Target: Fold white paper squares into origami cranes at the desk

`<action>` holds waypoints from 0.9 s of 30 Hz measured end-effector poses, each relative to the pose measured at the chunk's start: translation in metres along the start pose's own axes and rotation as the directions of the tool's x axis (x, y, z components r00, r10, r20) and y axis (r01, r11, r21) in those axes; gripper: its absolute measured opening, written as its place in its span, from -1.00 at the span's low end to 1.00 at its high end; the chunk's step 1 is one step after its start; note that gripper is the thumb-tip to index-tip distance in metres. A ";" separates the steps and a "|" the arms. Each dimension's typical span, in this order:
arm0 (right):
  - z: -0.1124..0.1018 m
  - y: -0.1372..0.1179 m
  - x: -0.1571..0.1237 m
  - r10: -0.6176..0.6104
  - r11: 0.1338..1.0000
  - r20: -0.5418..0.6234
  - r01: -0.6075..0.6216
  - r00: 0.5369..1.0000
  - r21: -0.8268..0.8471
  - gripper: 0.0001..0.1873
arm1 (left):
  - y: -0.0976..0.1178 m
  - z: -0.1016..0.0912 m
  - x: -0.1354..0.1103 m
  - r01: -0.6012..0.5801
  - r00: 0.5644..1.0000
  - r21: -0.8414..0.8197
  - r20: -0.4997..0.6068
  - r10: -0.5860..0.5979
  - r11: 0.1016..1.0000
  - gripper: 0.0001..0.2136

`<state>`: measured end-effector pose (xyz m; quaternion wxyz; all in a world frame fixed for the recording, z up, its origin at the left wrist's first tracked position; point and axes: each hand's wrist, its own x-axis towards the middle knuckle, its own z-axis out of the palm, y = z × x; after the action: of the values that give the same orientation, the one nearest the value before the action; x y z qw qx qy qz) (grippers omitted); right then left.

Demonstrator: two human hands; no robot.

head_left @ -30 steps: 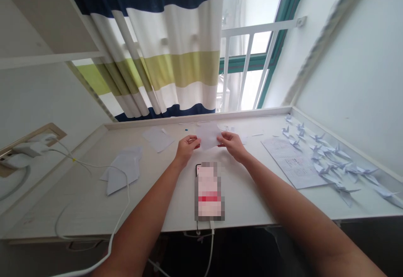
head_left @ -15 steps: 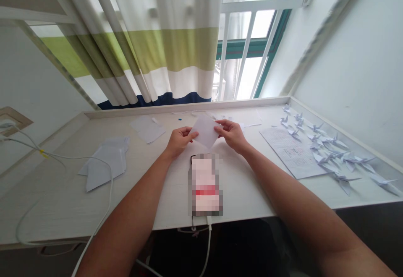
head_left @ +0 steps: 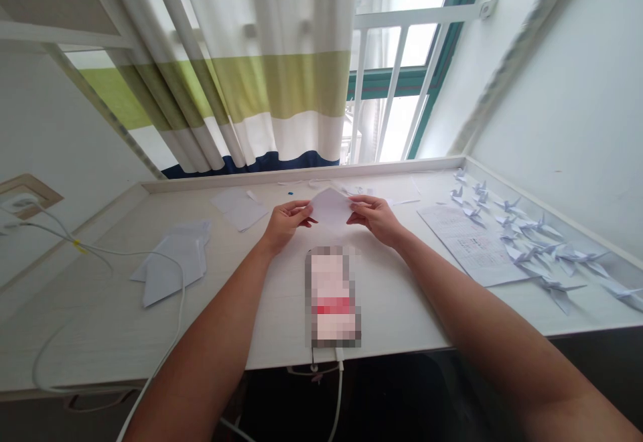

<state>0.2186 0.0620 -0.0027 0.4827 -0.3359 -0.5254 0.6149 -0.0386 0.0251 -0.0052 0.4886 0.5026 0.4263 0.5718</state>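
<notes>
Between my hands a small white sheet of paper (head_left: 330,207) is held up over the desk, one corner pointing away from me. My left hand (head_left: 291,222) pinches its left corner between thumb and fingers. At the right corner, my right hand (head_left: 374,217) is closed on the same sheet in a similar pinch. Below the paper a phone (head_left: 332,295) lies on the desk, its screen blurred out and a white cable plugged into its near end.
Folded paper cranes (head_left: 540,228) crowd the right side, beside a printed sheet (head_left: 469,241). Stacked white papers (head_left: 175,261) lie on the left, with more paper (head_left: 238,207) behind. A white cable (head_left: 183,295) crosses the desk (head_left: 261,335). Curtains (head_left: 281,87) hang behind.
The paper's near corner, which pointed down toward me, no longer shows as a point; the sheet looks tilted or bent. My right hand's fingers have shifted slightly, and the view has moved a little.
</notes>
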 end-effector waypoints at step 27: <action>0.035 0.000 -0.014 -0.144 0.977 0.122 0.161 0.982 -0.139 -0.54 | 0.011 0.035 -0.018 -0.107 0.993 0.092 0.055 0.102 0.990 -0.57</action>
<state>0.1903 0.0378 0.0038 0.4722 -0.2949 -0.6200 0.5529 -0.0053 0.0051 0.0077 0.4442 0.5609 0.4137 0.5629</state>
